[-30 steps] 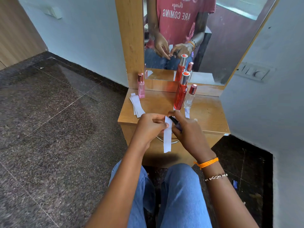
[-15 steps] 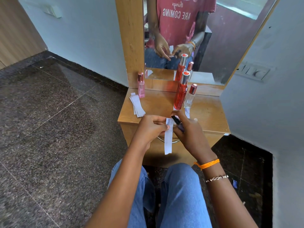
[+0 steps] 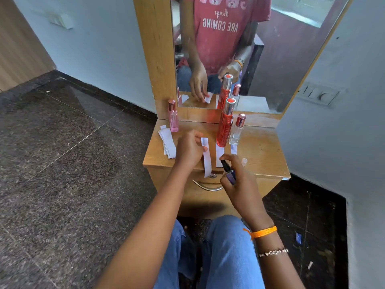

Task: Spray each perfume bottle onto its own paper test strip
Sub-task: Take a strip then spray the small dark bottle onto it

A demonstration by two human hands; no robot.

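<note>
Bottles (image 3: 225,124) crowd rear (right); centre open

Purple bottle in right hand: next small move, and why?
Probably lay the held strip flat on the wooden table, left of the strip under the red bottle. The left hand pinches its top end, the lower end hangs past the table edge, and the right hand holds the purple bottle drawn back from it, nozzle uncapped.

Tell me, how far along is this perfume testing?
Done, apparently: white paper strips lie before the tall red bottle and the clear glass bottle. In hand: the right hand grips a small purple sprayer; the left hand pinches a strip. Left: the pink bottle.
</note>
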